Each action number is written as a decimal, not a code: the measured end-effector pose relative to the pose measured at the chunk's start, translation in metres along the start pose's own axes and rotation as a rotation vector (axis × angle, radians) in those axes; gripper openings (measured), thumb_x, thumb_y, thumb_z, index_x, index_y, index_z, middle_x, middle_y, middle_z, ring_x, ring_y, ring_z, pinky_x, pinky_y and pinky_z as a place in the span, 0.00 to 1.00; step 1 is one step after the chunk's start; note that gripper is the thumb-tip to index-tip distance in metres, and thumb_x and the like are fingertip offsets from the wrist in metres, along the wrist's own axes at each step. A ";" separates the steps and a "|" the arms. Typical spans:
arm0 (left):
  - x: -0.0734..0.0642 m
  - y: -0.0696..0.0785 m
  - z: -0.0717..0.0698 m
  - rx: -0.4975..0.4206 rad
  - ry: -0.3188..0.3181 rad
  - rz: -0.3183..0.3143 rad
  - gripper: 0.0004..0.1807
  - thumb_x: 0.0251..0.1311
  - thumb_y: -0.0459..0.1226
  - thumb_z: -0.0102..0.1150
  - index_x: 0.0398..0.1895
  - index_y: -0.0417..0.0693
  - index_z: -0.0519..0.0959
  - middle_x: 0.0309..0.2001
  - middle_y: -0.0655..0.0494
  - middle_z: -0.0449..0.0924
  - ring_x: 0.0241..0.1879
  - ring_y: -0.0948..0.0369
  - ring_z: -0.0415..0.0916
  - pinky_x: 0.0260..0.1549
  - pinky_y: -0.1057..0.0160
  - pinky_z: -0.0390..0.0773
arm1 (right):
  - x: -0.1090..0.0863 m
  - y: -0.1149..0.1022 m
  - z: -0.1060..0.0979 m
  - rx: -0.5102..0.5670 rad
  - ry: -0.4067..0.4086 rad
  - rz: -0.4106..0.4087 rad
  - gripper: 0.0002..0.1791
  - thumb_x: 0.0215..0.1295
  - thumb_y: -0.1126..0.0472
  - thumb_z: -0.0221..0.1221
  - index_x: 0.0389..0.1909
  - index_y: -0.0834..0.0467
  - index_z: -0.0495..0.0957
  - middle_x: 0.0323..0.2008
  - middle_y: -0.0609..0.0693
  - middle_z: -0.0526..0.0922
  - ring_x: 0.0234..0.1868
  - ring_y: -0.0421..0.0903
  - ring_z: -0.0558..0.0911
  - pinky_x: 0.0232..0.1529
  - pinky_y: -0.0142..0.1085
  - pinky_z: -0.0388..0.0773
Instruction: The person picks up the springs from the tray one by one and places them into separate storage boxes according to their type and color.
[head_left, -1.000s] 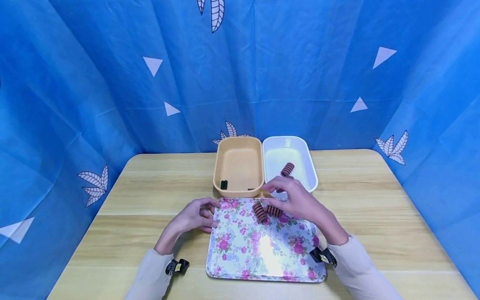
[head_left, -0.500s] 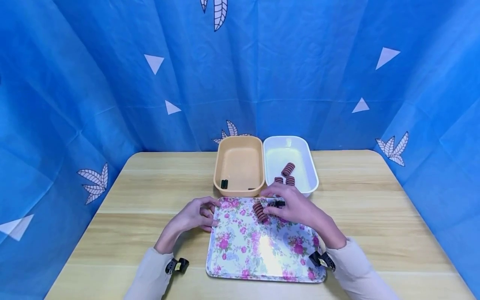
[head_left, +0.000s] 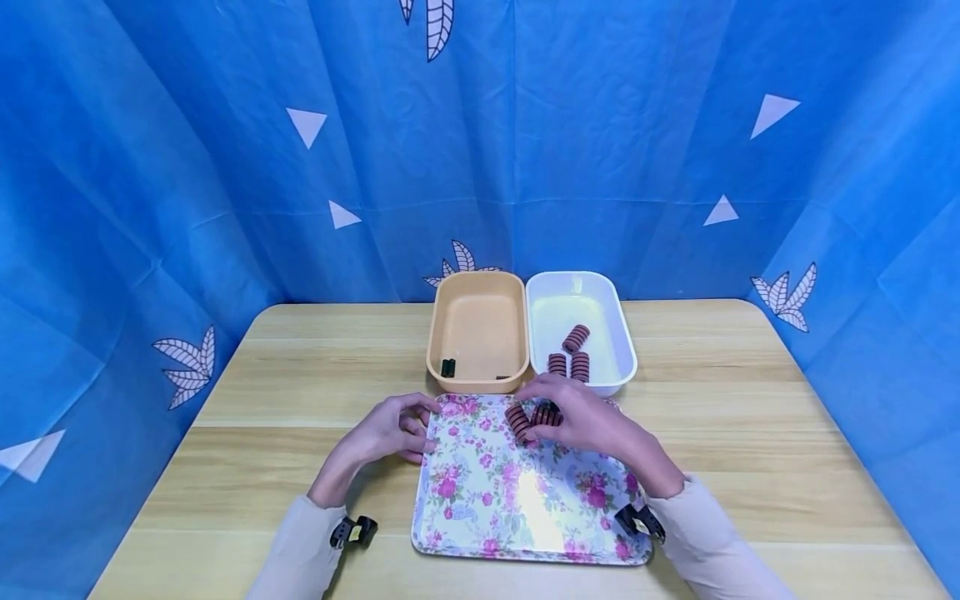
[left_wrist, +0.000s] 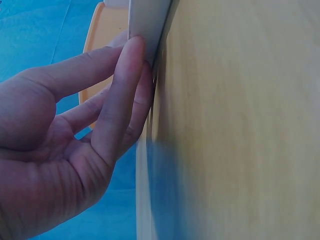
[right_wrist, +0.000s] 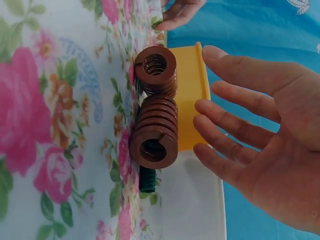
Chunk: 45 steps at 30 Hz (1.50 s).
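Two thick brown coil springs lie close together on the floral tray [head_left: 480, 500], near its far edge: a left spring [head_left: 518, 423] and a right spring [head_left: 546, 415]. A dark green spring [right_wrist: 147, 180] lies beside the right one, partly hidden. My right hand [head_left: 581, 417] hovers over them; in the right wrist view its fingers are spread, loosely bent and apart from the springs. My left hand [head_left: 393, 429] holds the tray's left edge near the far corner, fingertips against the rim in the left wrist view.
Behind the tray stand an orange bin [head_left: 480, 325] with a green spring [head_left: 447, 367] and a small dark spring [head_left: 502, 377], and a white bin [head_left: 600, 300] with several brown springs [head_left: 576, 337]. A blue curtain [head_left: 517, 167] surrounds the wooden table [head_left: 750, 417].
My right hand has shifted slightly left and nearer, baring more of the springs in the white bin. The right spring on the tray shows more than half a second ago. My left hand stays put.
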<state>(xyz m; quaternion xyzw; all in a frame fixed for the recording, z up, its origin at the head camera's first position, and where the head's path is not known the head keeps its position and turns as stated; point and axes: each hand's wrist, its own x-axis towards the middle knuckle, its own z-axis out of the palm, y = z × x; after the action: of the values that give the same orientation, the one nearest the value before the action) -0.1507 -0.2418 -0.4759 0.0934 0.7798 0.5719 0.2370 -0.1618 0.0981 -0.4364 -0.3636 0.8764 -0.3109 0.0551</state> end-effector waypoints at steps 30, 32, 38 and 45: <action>-0.002 0.001 0.000 -0.005 -0.002 0.014 0.30 0.55 0.20 0.69 0.63 0.30 0.73 0.45 0.36 0.72 0.31 0.56 0.80 0.33 0.51 0.92 | 0.020 -0.008 0.009 -0.094 -0.213 0.110 0.32 0.58 0.63 0.75 0.65 0.61 0.78 0.62 0.57 0.77 0.55 0.49 0.78 0.54 0.43 0.83; -0.002 0.002 0.000 -0.007 -0.001 0.013 0.30 0.55 0.19 0.69 0.63 0.30 0.73 0.45 0.36 0.72 0.32 0.56 0.80 0.33 0.51 0.92 | 0.021 -0.008 0.009 -0.087 -0.218 0.118 0.33 0.57 0.63 0.76 0.65 0.60 0.78 0.61 0.56 0.77 0.54 0.48 0.78 0.54 0.42 0.83; -0.002 0.002 0.001 -0.001 0.011 -0.001 0.30 0.55 0.20 0.70 0.62 0.31 0.74 0.45 0.38 0.73 0.31 0.57 0.80 0.32 0.52 0.92 | 0.024 -0.008 0.009 -0.093 -0.232 0.132 0.33 0.56 0.63 0.77 0.64 0.59 0.79 0.60 0.54 0.78 0.52 0.47 0.78 0.52 0.41 0.83; -0.001 0.002 0.001 0.017 0.016 -0.009 0.29 0.56 0.20 0.70 0.62 0.32 0.74 0.45 0.39 0.73 0.30 0.57 0.80 0.32 0.52 0.92 | 0.025 -0.008 0.009 -0.105 -0.246 0.136 0.30 0.57 0.63 0.76 0.62 0.58 0.80 0.58 0.53 0.78 0.51 0.46 0.77 0.53 0.41 0.83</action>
<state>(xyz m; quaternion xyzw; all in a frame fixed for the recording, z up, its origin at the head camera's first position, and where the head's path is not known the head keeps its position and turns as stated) -0.1499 -0.2404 -0.4739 0.0875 0.7870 0.5648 0.2325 -0.1723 0.0722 -0.4360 -0.3410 0.9007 -0.2134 0.1639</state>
